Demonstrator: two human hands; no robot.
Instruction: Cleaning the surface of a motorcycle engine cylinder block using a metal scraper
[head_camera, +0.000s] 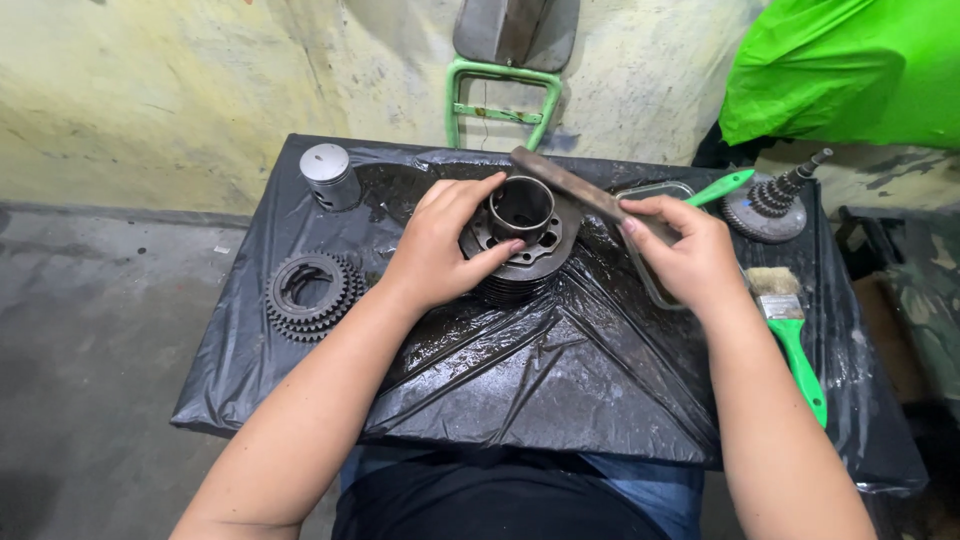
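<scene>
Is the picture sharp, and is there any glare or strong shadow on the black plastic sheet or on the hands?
Head view: evenly lit and mostly sharp; wet glare streaks on the black plastic sheet; the left hand, right hand and cylinder are clear, with soft shadows; edges bend slightly from the wide lens.

Both forearms reach forward, left hand (440, 245) cupped in a loose grip, right hand (685, 255) curled closed.

The left hand (440, 245) covers the near-left side of the cylinder (520, 245). The right hand (685, 255) hides the file's (570, 185) near end and part of the tray (655, 190). The green cloth (850, 70) runs off the frame's top and right edges.
</scene>
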